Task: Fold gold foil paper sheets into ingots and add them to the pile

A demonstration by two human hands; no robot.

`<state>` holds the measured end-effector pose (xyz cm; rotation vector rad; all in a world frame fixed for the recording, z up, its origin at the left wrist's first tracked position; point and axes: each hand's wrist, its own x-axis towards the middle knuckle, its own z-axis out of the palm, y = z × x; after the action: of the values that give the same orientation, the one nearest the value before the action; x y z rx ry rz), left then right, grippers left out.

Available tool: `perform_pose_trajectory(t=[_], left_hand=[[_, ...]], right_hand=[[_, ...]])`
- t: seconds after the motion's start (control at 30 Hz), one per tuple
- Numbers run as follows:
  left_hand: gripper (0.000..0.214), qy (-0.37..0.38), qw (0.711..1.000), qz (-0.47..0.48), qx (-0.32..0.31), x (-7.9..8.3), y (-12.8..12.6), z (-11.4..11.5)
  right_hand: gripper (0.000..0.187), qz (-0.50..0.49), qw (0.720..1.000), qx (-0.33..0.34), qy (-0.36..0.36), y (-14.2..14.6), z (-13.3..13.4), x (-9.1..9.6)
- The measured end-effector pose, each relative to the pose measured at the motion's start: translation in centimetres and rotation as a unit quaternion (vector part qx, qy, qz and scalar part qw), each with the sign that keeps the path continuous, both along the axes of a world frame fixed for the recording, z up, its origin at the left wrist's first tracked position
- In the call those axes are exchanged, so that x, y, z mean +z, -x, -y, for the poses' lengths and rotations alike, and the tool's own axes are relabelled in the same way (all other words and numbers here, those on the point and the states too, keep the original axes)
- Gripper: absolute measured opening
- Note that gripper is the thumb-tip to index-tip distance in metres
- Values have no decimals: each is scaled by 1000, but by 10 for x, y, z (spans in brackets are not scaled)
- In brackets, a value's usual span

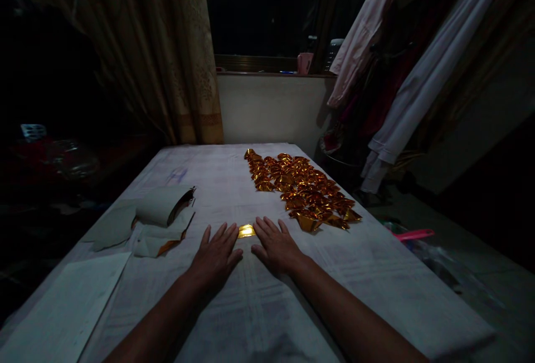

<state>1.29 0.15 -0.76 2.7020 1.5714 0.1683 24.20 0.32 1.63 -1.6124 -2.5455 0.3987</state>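
Note:
A small strip of gold foil paper (246, 231) lies flat on the cloth-covered table (234, 296), between my two hands. My left hand (217, 251) rests palm down with fingers stretched out, its fingertips on the strip's left end. On the right end lie the fingers of my right hand (276, 243), also flat and spread. The strip's ends are hidden under the fingers. Further back on the right is a spread of several folded gold foil pieces (305, 184), shaped like small boats or ingots.
Torn grey paper or card (156, 207) curls on the left of the table, with a flat pale sheet (75, 301) nearer. A curtain (179, 62) hangs behind on the left, clothes (418, 84) on the right. A pink cup (305, 63) stands on the windowsill.

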Motion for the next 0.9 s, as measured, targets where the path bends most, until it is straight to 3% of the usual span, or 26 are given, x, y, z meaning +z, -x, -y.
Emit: perform_pose_trajectory(t=[0.23,0.67,0.9], left_hand=[[58,-3,999,29,24,-3,2,8],[57,15,998,35,51,7,-5,13],[57,-15,998,40,50,0,-2,12]], right_hand=[[68,11,1000,-3,3,1,2,5],[67,5,1000,-6,1,2,3,4],[65,-4,1000,-11,-10,2,5,3]])
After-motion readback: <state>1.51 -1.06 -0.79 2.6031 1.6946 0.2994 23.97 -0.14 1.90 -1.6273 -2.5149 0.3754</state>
